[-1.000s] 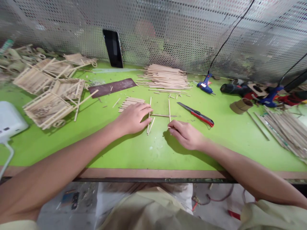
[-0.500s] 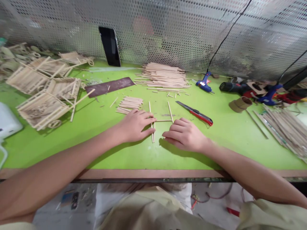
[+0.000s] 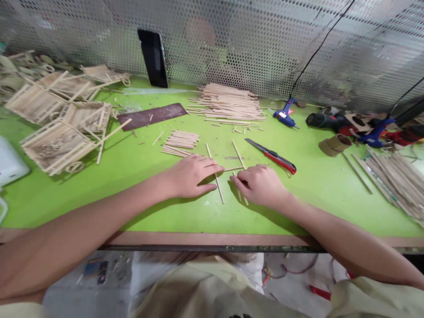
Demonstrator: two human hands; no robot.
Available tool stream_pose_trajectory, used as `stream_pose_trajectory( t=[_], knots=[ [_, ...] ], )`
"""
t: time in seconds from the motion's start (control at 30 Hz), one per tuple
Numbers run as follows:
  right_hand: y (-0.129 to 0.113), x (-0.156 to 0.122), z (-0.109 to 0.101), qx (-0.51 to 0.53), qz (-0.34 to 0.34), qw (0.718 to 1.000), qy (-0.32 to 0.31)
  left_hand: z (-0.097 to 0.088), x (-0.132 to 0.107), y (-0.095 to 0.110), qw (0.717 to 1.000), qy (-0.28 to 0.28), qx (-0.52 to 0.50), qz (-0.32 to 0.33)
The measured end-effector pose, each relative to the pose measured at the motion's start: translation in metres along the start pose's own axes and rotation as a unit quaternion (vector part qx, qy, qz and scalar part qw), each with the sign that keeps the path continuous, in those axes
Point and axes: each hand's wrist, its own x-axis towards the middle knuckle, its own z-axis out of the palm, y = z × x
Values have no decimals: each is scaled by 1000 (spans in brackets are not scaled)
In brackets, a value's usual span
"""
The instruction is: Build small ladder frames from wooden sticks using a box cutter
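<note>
Two long thin wooden sticks lie slanted on the green tabletop, a left stick [image 3: 219, 190] and a right stick [image 3: 237, 152], with a cross stick [image 3: 233, 169] bridging them. My left hand [image 3: 194, 176] lies over the left stick, fingers stretched and thumb apart, fingertips at the cross stick's left end. My right hand [image 3: 261, 183] has its thumb and forefinger closed on a short wooden stick [image 3: 237, 187] beside the right stick; it hides part of the right stick. A small pile of short sticks [image 3: 182, 139] lies beyond my left hand.
A red utility knife [image 3: 271, 155] with its blade out lies right of the sticks. Behind are a large stick pile [image 3: 230, 101], a blue glue gun [image 3: 285, 114], a brown strip [image 3: 152, 115] and a propped phone [image 3: 154, 57]. Stick-built models [image 3: 59, 143] stand left, a bamboo ring [image 3: 334, 145] right.
The short stick has shifted from beside the left stick to beside the right one, now in my right hand's fingers. The stick frame has tilted, its near ends swinging right.
</note>
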Motion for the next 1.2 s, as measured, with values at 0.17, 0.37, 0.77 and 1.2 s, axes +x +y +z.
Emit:
stream_pose_trajectory(
  t=[0.17, 0.37, 0.77, 1.2],
  knots=[
    [0, 3, -7, -39, 77, 996, -24, 0, 0, -2, 1000, -7, 3, 6],
    [4, 6, -15, -61, 119, 989, -67, 2, -1, -3, 1000, 5, -3, 10],
    [8, 4, -33, -83, 130, 980, -126, -1, 0, -2, 1000, -11, 6, 16],
    [-8, -1, -30, -115, 103, 975, -157, 1, -1, -4, 999, -6, 27, 31]
  ],
)
